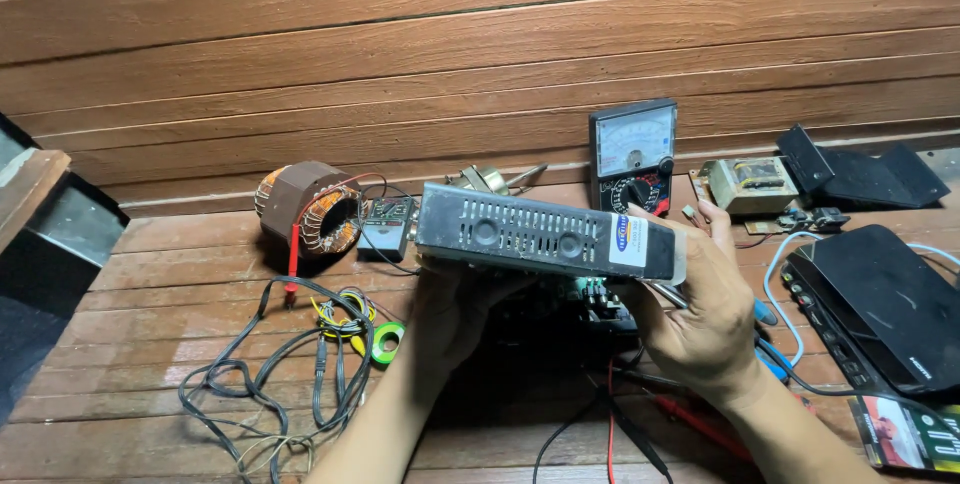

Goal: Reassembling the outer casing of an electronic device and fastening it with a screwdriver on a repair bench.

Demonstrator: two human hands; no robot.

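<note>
Near to far. Both hands held a grey perforated metal case (545, 234) at frame centre, lifted off the wooden floor (150, 284). The left hand (455, 309), at 7 o'clock of the case, gripped its underside, fingers curled. The right hand (700, 309), at 4 o'clock, clasped the labelled end, fingers wrapped round it. Black cables (270, 374) lay at 8 o'clock; a copper-wound toroidal coil (310, 209) at 10 o'clock; an analogue multimeter (633, 154) at 1 o'clock, against the plank wall (400, 44).
</note>
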